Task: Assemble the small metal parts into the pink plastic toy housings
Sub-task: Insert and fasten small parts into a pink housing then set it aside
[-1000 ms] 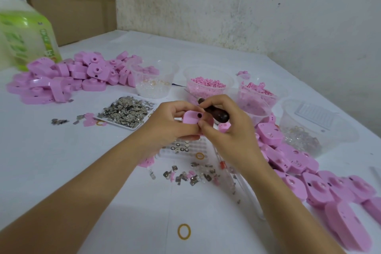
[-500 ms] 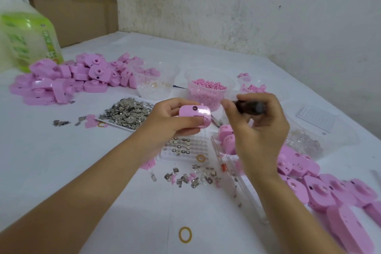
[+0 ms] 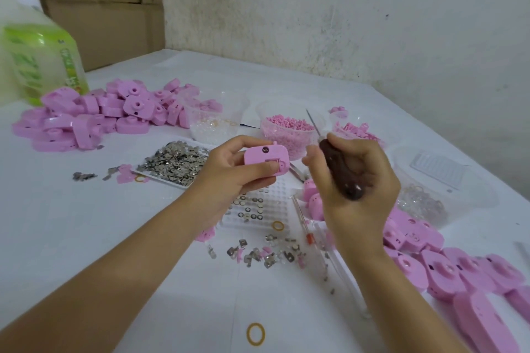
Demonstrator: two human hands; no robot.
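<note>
Left hand [image 3: 229,172] gripped a housing [image 3: 265,159] slot-up for access; right hand [image 3: 352,180] clutched the screwdriver [image 3: 339,172], tip raised clear.

So the grid tray [image 3: 274,203] sits mid-table. From it: tray of metal bits [image 3: 175,163] at 10 o'clock, housing pile [image 3: 94,114] further out at 10 with the bottle [image 3: 43,66] behind it, cup of pellets [image 3: 284,130] at 12, another heap of housings [image 3: 447,269] at 4, loose clips [image 3: 258,253] just at 6, rubber band [image 3: 255,334] way out at 6.

2 bare forearms [image 3: 129,255], bare wrists [image 3: 358,241], left hand [image 3: 229,178], right hand [image 3: 361,189], slender fingers [image 3: 248,142]
</note>
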